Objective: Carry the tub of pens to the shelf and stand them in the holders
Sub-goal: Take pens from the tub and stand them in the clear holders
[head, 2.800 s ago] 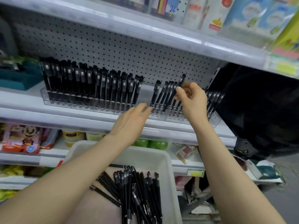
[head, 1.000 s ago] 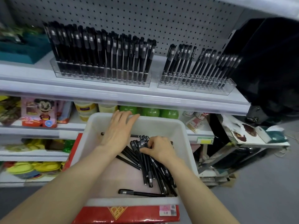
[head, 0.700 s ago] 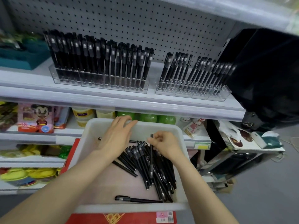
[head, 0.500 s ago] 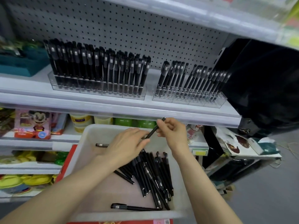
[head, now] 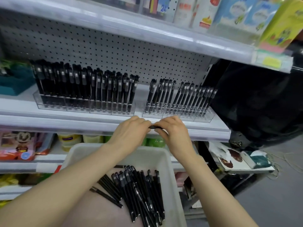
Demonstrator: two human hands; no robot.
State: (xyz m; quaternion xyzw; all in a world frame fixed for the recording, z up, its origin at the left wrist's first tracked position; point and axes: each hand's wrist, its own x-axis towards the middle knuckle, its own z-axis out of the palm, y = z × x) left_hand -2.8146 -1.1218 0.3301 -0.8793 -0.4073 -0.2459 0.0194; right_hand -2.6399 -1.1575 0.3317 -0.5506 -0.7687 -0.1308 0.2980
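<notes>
The tub [head: 147,157] is at the shelf [head: 57,122] already, so the carrying part looks done. It sits low, in front of the person and just under the shelf edge. On the shelf stand two clear holders. The left holder [head: 82,109] is packed tight with black pens and looks full. The right holder [head: 188,117] has many pens too, leaning a bit to the right, but there is a gap in the row and the front part looks bare, so there is room for more. Right now one pen [head: 155,127] is up in the air, in front of the shelf edge, just below the right holder. It lies sideways between both hands. The left hand [head: 131,136] pinches one end with curled fingers, and the right hand [head: 173,135] pinches the other end the same way. Most of the pen is hidden by the fingers, so I cannot tell which end is the cap. It is not in a holder yet. Down in the tub a big bunch of pens [head: 141,194] lies flat in a messy pile — a few off to the left side, the rest close together. I would say the job is well past the start but not near the end. The pen in the hands has to be turned upright and put in a free slot, most likely in the right holder. After that, all the pens in the tub must go up too — one by one or a few at a time.
</notes>
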